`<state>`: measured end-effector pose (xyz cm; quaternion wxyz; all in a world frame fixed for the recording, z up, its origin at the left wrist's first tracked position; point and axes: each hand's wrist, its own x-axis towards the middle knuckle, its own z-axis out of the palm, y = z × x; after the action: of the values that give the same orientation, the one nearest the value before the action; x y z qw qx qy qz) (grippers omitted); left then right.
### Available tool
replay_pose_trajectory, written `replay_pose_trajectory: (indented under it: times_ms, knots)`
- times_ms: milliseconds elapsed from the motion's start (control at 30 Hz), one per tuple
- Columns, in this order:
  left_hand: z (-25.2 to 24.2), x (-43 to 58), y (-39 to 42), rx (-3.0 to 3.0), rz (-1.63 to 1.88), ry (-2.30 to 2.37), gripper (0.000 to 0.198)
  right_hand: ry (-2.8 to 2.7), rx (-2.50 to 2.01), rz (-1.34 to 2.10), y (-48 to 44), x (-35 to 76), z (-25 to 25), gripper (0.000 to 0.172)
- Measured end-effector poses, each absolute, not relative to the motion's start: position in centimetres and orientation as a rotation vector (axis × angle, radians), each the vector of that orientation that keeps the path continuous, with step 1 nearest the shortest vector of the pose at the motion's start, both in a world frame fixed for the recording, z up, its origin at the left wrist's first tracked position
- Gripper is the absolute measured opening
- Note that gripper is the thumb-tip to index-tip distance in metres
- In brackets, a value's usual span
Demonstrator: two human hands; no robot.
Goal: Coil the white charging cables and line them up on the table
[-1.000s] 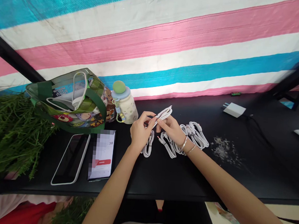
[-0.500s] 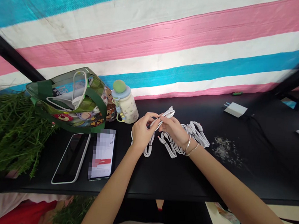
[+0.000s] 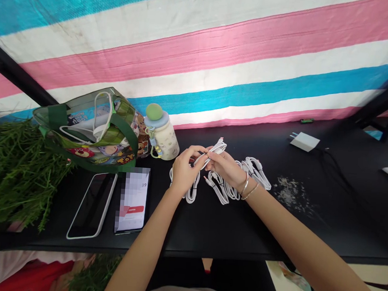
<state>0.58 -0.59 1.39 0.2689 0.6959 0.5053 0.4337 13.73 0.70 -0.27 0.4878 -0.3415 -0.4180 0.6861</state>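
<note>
Between our two hands, above the black tabletop [image 3: 214, 231], we hold a white cable coil [image 3: 218, 150], a slim oblong of smooth, rounded strands with its plug end pointing up and away from us. Our left hand [image 3: 186, 168] pinches the near part of it between thumb and fingers; our right hand [image 3: 228, 169] pinches it around the middle, where a thin black tie shows at the fingertips. At our right wrist sit slender, shiny bracelets [image 3: 245, 184].

Below our hands lie more bundles of the same sort, looped into flattened ovals: white cable bundles [image 3: 192, 193] partly hidden under our left hand, and a row of black-tied coils [image 3: 219, 190] under and beyond our right wrist. Farther right we see a scatter of pale, crumbly flecks [image 3: 292, 196] and a boxy white charger [image 3: 304, 141] with two prongs.

To our left, a rounded cream bottle [image 3: 167, 141] with a domed green top stands beside a glossy, see-through green tote bag [image 3: 91, 142]. Nearer us lie a dark-screened phone [image 3: 92, 207] in a pale case and a lit phone [image 3: 139, 199], beside feathery greenery [image 3: 19, 173]. Behind everything hangs a creased, woven-looking striped tarpaulin [image 3: 221, 45].
</note>
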Motion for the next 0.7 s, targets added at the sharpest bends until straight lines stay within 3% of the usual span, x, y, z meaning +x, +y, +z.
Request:
replay_pose_trajectory:
  times_ms: [333,700]
  knots:
    - [0.94,0.45,-0.23,1.869,1.198,1.305,0.013,-1.119,-0.775,1.687,0.97,14.24,-0.70,0.044]
    - [0.94,0.34,-0.33,1.874,1.181,1.218,0.008,-1.080,-0.708,1.768,1.10,14.41,-0.94,0.038]
